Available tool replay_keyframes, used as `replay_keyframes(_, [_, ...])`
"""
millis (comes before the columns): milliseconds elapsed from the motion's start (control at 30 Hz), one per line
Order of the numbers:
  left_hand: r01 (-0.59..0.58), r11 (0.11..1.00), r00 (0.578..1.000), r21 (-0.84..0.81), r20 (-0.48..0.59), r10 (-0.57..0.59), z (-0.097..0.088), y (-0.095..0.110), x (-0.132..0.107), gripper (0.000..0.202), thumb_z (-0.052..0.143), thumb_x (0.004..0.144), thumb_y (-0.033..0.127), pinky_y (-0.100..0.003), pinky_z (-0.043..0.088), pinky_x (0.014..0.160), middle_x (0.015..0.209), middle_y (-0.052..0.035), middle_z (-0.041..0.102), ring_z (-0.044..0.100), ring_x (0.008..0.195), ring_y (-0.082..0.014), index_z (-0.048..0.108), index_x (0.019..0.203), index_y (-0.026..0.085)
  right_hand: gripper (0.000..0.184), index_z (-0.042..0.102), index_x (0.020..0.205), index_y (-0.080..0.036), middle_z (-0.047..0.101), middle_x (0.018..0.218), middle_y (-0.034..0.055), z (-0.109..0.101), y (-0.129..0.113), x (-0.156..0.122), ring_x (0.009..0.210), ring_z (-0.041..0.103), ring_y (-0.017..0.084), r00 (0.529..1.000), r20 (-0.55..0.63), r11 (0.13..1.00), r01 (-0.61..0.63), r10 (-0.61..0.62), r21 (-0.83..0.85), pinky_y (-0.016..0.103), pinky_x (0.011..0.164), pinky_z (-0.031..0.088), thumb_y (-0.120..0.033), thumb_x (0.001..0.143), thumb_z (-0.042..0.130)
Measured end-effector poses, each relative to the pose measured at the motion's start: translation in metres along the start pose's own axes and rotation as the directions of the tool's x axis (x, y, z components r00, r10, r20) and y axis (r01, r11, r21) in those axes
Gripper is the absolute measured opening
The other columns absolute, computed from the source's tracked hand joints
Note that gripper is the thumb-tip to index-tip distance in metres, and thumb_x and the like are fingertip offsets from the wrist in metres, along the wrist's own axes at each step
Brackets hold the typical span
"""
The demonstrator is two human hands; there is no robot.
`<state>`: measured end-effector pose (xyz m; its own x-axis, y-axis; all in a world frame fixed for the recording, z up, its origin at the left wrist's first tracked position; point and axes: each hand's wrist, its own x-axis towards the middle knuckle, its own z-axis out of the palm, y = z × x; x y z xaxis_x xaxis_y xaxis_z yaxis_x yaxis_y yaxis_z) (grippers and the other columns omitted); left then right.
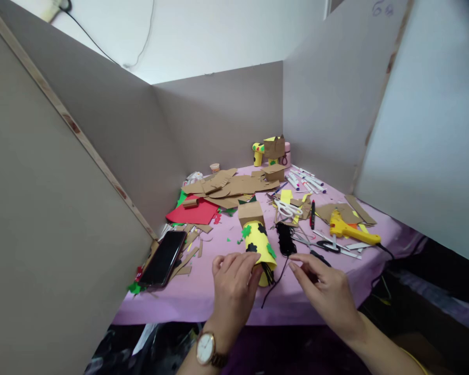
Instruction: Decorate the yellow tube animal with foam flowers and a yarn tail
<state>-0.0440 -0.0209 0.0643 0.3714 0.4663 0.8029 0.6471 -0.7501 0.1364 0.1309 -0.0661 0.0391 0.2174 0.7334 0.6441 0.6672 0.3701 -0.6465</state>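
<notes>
A yellow paper tube (258, 244) with green and black cut-out shapes and a cardboard block at its far end lies on the pink table cover (203, 297). My left hand (234, 291), a watch on its wrist, is closed round the tube's near end, where black yarn strands (269, 276) hang out. My right hand (323, 289) sits just right of the tube, fingers pinched near a black strand that trails toward the table edge. A bundle of black yarn (285, 237) lies just beyond my right hand.
A black phone (163, 258) lies at the left edge, beside red paper (193, 212) and cardboard scraps (230, 186). A yellow glue gun (349, 230), white scissors (288, 209), markers (307, 181) and a second decorated craft (271, 150) are further back. Grey partition boards (219, 120) wall the table.
</notes>
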Motion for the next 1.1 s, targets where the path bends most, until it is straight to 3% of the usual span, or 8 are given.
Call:
replay_keyframes(233, [-0.018,0.999,0.998,0.049,-0.067,0.021,-0.008,0.0,-0.012,0.03,0.065,0.077,0.016,-0.037,0.039,0.078,0.097,-0.0092,0.065,0.059,0.09,-0.0216,0.055,0.105,0.018,0.022,0.066,0.092,-0.02,0.063,0.06,-0.0021,-0.019,0.026,-0.001,0.046,0.057,0.012,0.996,-0.08,0.991,-0.038,0.028,-0.127,0.022,0.051,0.046,-0.036,0.085,0.052])
replay_keyframes(500, [0.062,0.998,0.995,-0.003,-0.081,-0.062,-0.007,0.006,-0.015,0.021,0.062,0.078,0.012,-0.034,0.042,0.075,0.089,-0.0054,0.063,0.057,0.084,-0.0187,0.057,0.097,0.02,0.051,0.062,0.102,-0.015,0.066,0.088,0.0105,-0.081,0.099,0.021,0.08,0.062,0.028,0.986,-0.169,0.827,-0.099,0.005,-0.554,0.039,0.067,0.048,-0.057,0.085,0.037])
replay_keyframes(633, [0.066,0.997,0.995,-0.046,-0.075,-0.069,-0.002,0.005,-0.006,0.021,0.063,0.077,0.012,-0.034,0.042,0.074,0.088,-0.005,0.064,0.058,0.083,-0.0183,0.058,0.096,0.02,0.034,0.061,0.098,-0.022,0.065,0.089,0.0058,-0.072,0.082,0.018,0.064,0.058,0.019,0.992,-0.122,0.922,-0.034,-0.014,-0.387,0.033,0.061,0.05,-0.05,0.084,0.049])
replay_keyframes(767, [0.054,0.997,0.996,-0.055,-0.074,-0.058,0.0,0.001,-0.002,0.021,0.063,0.076,0.012,-0.034,0.041,0.074,0.086,-0.0047,0.065,0.058,0.082,-0.0178,0.058,0.095,0.019,0.018,0.06,0.098,-0.023,0.067,0.086,0.0059,-0.044,0.054,0.019,0.078,0.061,0.022,0.981,-0.006,0.949,0.185,-0.192,-0.254,0.037,0.075,0.05,-0.035,0.086,0.053])
replay_keyframes(833, [0.043,0.998,0.997,-0.047,-0.057,-0.046,0.0,0.0,-0.002,0.019,0.064,0.076,0.011,-0.033,0.04,0.073,0.085,-0.0039,0.066,0.059,0.079,-0.017,0.059,0.093,0.02,0.022,0.058,0.099,-0.022,0.066,0.088,0.0077,-0.043,0.058,0.025,0.084,0.061,0.025,0.978,-0.032,0.932,0.184,-0.204,-0.314,0.04,0.08,0.048,-0.038,0.086,0.051])
replay_keyframes(900, [0.038,0.998,0.998,-0.045,-0.046,-0.04,-0.001,-0.002,-0.001,0.017,0.064,0.076,0.011,-0.033,0.039,0.073,0.082,-0.0027,0.067,0.059,0.076,-0.016,0.061,0.09,0.02,0.038,0.057,0.102,-0.019,0.065,0.093,0.0113,-0.054,0.078,0.034,0.086,0.061,0.028,0.992,-0.058,0.897,0.076,-0.113,-0.435,0.042,0.078,0.048,-0.051,0.086,0.044])
replay_keyframes(967, [0.04,0.998,0.998,-0.057,-0.043,-0.042,0.0,-0.003,0.0,0.016,0.064,0.075,0.01,-0.032,0.038,0.072,0.08,-0.0018,0.067,0.059,0.074,-0.0152,0.062,0.086,0.021,0.05,0.056,0.105,-0.015,0.064,0.098,0.0154,-0.072,0.109,0.04,0.089,0.059,0.031,0.999,0.023,0.798,0.031,-0.022,-0.602,0.043,0.076,0.048,-0.057,0.086,0.034])
replay_keyframes(1100, [0.024,0.996,0.998,-0.083,-0.048,-0.028,0.001,-0.004,0.003,0.014,0.064,0.075,0.008,-0.032,0.037,0.072,0.075,-0.0007,0.067,0.058,0.069,-0.0139,0.063,0.08,0.021,0.049,0.056,0.106,-0.013,0.065,0.097,0.0178,-0.103,0.17,0.042,0.087,0.061,0.032,0.979,0.187,0.695,0.074,0.087,-0.715,0.041,0.076,0.047,-0.054,0.085,0.041])
